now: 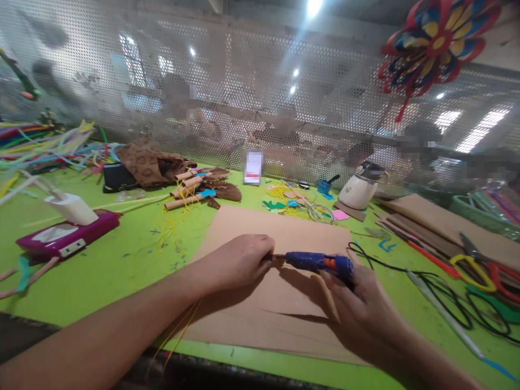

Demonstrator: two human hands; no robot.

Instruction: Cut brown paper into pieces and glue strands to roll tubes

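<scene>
My right hand [365, 303] is wrapped round a blue hot glue gun [309, 261] with an orange part on its side. Its nozzle points left, at the fingers of my left hand [247, 257]. Those fingers are pinched together on something small and dark that I cannot make out. Both hands are over a sheet of brown paper [280, 227] on the green table [134, 271]. Thin yellow strands [184, 330] hang below my left wrist. From near the gun, a black cord [400, 268] runs off to the right.
At left stands a purple power strip [44, 246] with a white plug. Rolled paper figures [195, 189] with brown leaf shapes lie at the back, beside a phone [253, 168]. On the right are a cream jug [357, 184], scissors [473, 271] and a grey pen-like tool [442, 314].
</scene>
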